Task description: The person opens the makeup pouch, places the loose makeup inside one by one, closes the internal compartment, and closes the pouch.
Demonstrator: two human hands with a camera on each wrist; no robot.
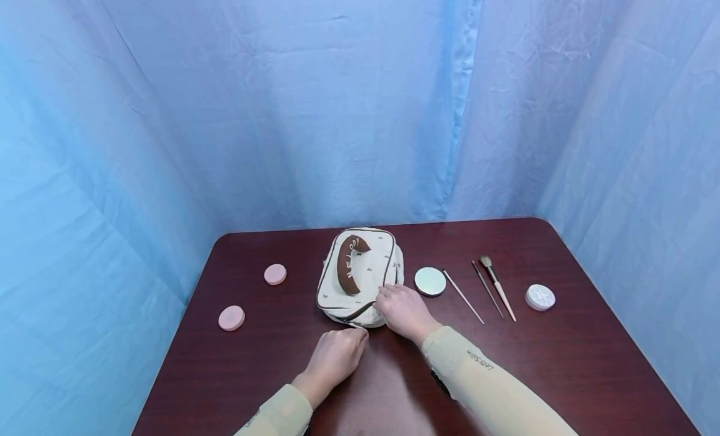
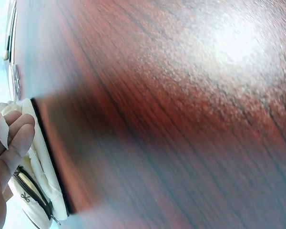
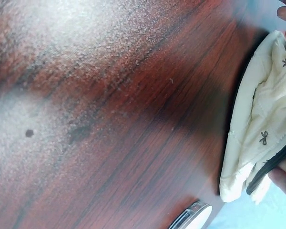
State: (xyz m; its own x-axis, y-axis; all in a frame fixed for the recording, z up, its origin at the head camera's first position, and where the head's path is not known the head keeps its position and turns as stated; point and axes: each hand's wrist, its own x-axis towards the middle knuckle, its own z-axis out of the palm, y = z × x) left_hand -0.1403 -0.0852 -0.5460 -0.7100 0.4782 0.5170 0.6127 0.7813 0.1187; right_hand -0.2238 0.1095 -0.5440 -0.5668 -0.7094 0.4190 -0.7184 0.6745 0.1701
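A cream makeup bag (image 1: 374, 273) with small bow prints, dark piping and a brown lettered handle (image 1: 344, 270) lies on the table. Its zipper (image 2: 31, 185) is partly parted along the front side. My right hand (image 1: 406, 311) grips the bag's front right edge, with fingertips by the dark zip edge (image 3: 271, 164) in the right wrist view. At the front of the bag, my left hand (image 1: 337, 355) has its fingers curled and pinches a small white tab (image 2: 2, 130). The bag's inside is hidden.
Two pink round cases (image 1: 275, 274) lie to the left. On the right are a round compact (image 1: 430, 281), a thin pale stick (image 1: 464, 297), a thin dark brush (image 1: 487, 289), a fluffy makeup brush (image 1: 499, 291) and a white star-patterned case (image 1: 540, 297). Blue curtains (image 1: 337, 111) surround the table.
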